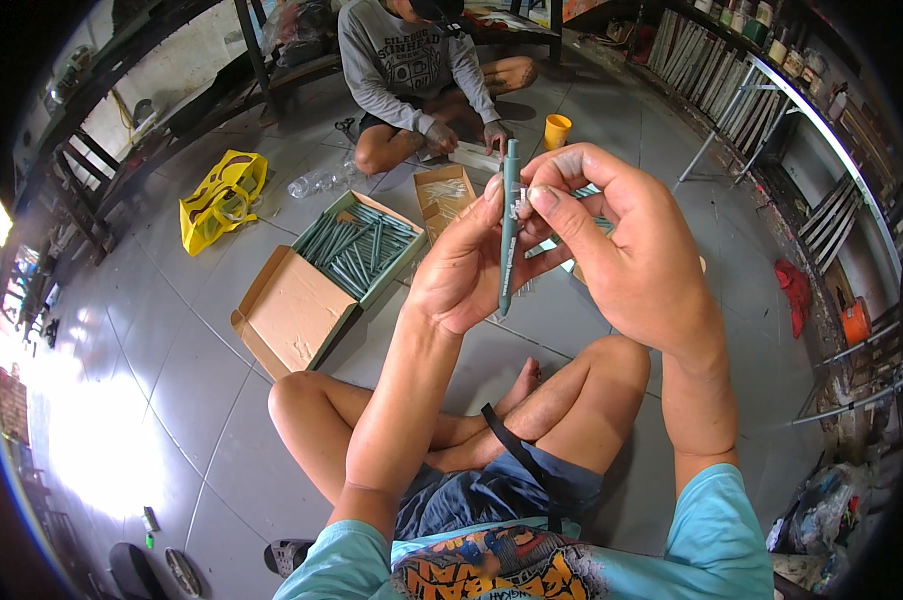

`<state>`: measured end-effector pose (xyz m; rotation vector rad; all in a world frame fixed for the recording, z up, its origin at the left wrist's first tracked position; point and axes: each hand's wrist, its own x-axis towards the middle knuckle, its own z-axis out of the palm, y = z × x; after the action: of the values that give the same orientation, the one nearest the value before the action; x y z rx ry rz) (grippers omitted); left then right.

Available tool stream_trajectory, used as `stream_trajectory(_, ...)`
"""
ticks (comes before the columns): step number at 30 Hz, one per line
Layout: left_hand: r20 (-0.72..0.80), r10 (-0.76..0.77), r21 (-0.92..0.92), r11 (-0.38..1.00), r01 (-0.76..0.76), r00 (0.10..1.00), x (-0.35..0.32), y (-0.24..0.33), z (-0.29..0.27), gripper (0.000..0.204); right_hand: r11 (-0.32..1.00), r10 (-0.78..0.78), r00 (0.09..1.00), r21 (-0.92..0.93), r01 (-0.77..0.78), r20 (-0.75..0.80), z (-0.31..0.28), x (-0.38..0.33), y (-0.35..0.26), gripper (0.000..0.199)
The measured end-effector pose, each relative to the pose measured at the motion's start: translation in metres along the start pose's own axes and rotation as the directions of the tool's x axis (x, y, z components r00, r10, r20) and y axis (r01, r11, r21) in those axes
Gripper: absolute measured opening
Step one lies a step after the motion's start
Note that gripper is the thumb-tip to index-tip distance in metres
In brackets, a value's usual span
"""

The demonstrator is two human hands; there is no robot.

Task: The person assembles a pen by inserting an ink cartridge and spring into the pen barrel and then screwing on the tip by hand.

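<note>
A grey-green pen (pixel 509 235) stands nearly upright in front of me. My left hand (pixel 462 262) pinches it between thumb and fingers. Close against its right side is my right hand (pixel 637 245), with thumb and fingers pinched together. Something small and whitish or clear shows at those fingertips, too small to name. Beyond my left wrist an open box (pixel 404 285) holds many similar green pens (pixel 357 248), its cardboard lid (pixel 294 312) folded toward me. A smaller cardboard box (pixel 424 205) with clear slender pieces sits behind it. My right hand partly hides other things on the floor.
Across from me a person (pixel 412 75) sits cross-legged, hands on a pale box (pixel 475 157). A yellow cup (pixel 558 128), a clear plastic bottle (pixel 317 181) and a yellow bag (pixel 222 205) rest on the tiled floor. Metal-legged shelving (pixel 742 110) lines the right wall.
</note>
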<state>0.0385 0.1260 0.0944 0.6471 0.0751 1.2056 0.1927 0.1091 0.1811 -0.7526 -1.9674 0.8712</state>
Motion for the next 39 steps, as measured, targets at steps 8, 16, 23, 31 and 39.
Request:
stream_trajectory(8,0.000,0.000,-0.012,1.000,0.000,1.000,-0.0008,-0.0004,-0.0005,0.029,1.000,-0.005,1.000,0.006,0.005,-0.005,0.0004,0.0000,0.0017,0.016)
stream_trajectory(16,0.000,-0.003,-0.011,1.000,0.003,1.000,-0.0012,-0.0004,-0.0014,0.030,0.998,0.023,1.000,0.055,-0.022,-0.012,0.0024,-0.0003,0.0003,0.016)
stream_trajectory(23,0.018,-0.001,0.002,1.000,0.001,1.000,-0.0019,-0.0004,-0.0019,0.033,1.000,0.008,0.999,0.011,-0.007,-0.039,0.0046,0.0001,0.0036,0.015)
stream_trajectory(31,0.017,-0.013,-0.001,1.000,0.013,1.000,-0.0023,-0.0017,-0.0046,0.032,1.000,-0.009,0.998,0.015,0.010,-0.062,0.0069,-0.0007,0.0048,0.014)
stream_trajectory(39,0.008,-0.008,0.013,1.000,0.008,1.000,-0.0029,-0.0019,-0.0063,0.035,1.000,-0.003,0.998,-0.003,0.002,-0.066,0.0079,-0.0009,0.0013,0.013)
